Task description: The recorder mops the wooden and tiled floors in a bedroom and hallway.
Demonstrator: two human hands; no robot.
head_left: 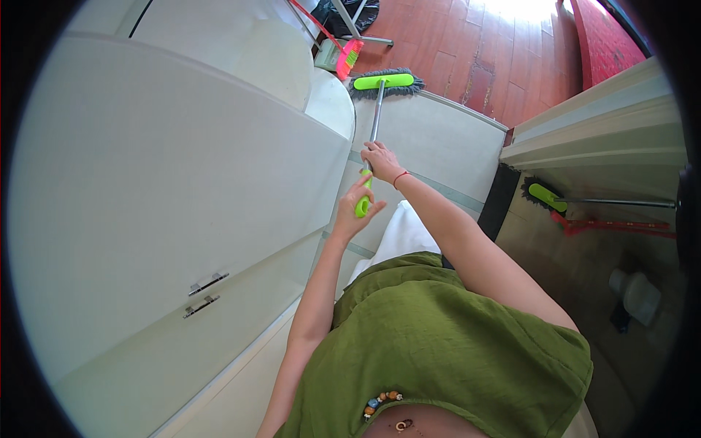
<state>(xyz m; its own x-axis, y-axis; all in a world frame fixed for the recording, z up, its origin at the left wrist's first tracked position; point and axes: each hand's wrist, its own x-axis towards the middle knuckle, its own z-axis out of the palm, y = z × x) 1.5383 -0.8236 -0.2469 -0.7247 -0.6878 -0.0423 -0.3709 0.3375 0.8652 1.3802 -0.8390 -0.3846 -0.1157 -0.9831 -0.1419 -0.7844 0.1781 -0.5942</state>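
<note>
One silver-poled, lime-green, grey-fringed mop [377, 117] is pointed far, clasped by the right hand [381, 162] nearer its head [383, 81] and the left hand [350, 212] at its grip [362, 207].

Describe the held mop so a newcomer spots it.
Find the reddish wood floor up top. Near its edge lies a lime-green, grey-fringed mop. Right hand on its silver pole, left hand at its green grip, unlike the lookalike at right.

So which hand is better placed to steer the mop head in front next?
Probably the right: the right hand holds the silver pole farther forward, nearer the mop head; the left hand is back at the green handle.
</note>
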